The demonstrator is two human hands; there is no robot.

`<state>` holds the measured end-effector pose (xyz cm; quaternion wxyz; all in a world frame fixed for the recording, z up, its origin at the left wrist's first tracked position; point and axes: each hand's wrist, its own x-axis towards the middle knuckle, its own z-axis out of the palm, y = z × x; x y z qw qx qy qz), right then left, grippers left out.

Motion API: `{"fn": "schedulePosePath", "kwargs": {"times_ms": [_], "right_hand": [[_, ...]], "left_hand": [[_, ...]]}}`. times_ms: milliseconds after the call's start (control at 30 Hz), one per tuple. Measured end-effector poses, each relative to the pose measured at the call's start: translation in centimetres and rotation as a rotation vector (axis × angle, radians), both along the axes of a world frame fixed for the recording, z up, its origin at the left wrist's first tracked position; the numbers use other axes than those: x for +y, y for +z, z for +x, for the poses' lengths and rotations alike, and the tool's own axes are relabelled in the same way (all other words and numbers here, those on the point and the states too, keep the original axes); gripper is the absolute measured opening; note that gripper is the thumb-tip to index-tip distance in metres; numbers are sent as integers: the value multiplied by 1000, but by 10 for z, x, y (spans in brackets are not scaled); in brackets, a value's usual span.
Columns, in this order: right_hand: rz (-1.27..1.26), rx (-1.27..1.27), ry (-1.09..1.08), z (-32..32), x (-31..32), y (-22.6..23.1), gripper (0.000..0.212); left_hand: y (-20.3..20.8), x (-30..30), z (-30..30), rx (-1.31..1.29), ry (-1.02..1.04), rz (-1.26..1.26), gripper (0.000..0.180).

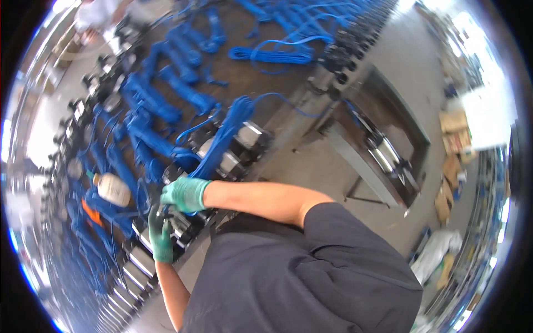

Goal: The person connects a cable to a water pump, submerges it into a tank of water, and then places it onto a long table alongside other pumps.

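Observation:
Both my hands wear green gloves and meet at the near edge of a dark workbench. My right hand [187, 194] reaches across from the right with its fingers bent closed; what they pinch is hidden. Just below it, my left hand [160, 236] has its darker fingers curled against a small part too blurred to name. Beside them sits a silver-and-black cylindrical unit [180, 226] in a row of similar ones. A long coiled blue cable bundle [225, 136] lies over neighbouring units, close beyond my right hand.
Several blue cable bundles [150, 97] cover the bench. A cream bottle [114, 190] and an orange object [92, 212] lie left of my hands. To the right, a metal-framed stand [361, 166] carries another silver unit [384, 152]. A person [100, 16] is at the far left.

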<state>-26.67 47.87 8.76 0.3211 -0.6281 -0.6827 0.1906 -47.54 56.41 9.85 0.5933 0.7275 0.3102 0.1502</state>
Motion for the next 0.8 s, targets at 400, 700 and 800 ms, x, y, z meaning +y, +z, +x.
{"fn": "schedulePosePath", "kwargs": {"times_ms": [400,700,800], "right_hand": [[-111,-158,-1146,36,-315,9,31],[-283,-419,-1883,111,-619,35,22],[-424,-307,-1966,155,-661,24,28]], "left_hand": [[-74,5,1,144,128,71,33],[-59,-26,10,194,140,482,44],[-55,-32,13,294,173,505,44]]}}
